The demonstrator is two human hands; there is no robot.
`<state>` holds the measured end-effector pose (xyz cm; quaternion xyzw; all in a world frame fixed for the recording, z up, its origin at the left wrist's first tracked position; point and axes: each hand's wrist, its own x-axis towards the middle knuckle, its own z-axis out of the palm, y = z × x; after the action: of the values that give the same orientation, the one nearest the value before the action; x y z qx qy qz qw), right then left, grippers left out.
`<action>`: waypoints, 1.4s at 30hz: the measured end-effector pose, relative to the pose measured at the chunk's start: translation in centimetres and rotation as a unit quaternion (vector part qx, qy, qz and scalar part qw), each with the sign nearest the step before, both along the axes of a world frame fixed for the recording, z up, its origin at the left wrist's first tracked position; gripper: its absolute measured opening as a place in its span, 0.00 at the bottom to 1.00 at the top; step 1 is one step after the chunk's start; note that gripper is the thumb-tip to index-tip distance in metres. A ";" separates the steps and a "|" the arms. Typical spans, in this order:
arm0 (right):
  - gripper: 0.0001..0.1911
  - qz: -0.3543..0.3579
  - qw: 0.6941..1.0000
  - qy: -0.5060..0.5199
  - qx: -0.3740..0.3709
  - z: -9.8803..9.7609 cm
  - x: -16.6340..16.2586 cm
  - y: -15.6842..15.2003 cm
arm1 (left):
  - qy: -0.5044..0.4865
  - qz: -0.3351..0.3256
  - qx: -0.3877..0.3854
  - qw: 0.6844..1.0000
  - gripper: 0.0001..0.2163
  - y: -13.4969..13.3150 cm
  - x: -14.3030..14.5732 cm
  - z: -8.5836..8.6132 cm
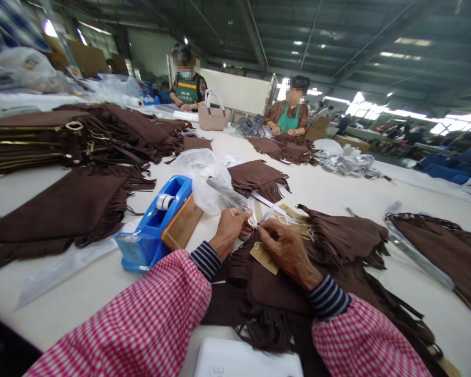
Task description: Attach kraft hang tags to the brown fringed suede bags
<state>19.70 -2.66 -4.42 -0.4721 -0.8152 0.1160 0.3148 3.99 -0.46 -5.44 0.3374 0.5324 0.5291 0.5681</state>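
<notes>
A clear plastic-sheathed strip (227, 192) is pinched at its near end by the left hand (231, 228); the right hand's (284, 246) fingers are curled close by, their grip impossible to tell. Beneath lies a matte, suede-like fringed brown bag (275, 288). The smooth white tabletop (320, 183) is roofed by dark metal (290, 31).

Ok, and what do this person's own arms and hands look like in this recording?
Both sleeves are loose, pinkish-red and white check, gathered toward the wrists. Below them show snug cuffs with dark navy and pale grey stripes. The left hand and right hand are bare, with no gloves.
</notes>
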 end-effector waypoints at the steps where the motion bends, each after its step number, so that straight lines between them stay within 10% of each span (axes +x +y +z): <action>1: 0.10 0.004 1.000 -0.008 -0.007 0.0 0.0 0.0 | 0.000 0.000 -0.001 1.000 0.14 0.0 0.0 0.0; 16: 0.10 0.002 0.998 -0.053 -0.032 0.2 -0.1 0.1 | -0.006 0.013 -0.001 1.000 0.15 0.4 0.1 -0.6; 26: 0.10 -0.041 0.953 -0.302 0.004 1.2 -2.0 0.2 | 0.003 -0.008 -0.006 1.000 0.14 0.5 -0.4 -0.8; 33: 0.12 -0.041 0.969 -0.241 -0.027 0.5 -1.5 0.5 | -0.033 -0.152 0.005 0.988 0.08 0.9 -2.7 -0.2; 42: 0.10 -0.040 0.974 -0.219 -0.042 0.1 -1.7 0.5 | 0.032 -0.124 0.015 0.992 0.12 0.9 -2.2 -1.0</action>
<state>17.99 -2.20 -4.27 -0.5311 -0.8392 0.0308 0.1130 1.77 0.47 -6.43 0.4259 0.4963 0.4512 0.6072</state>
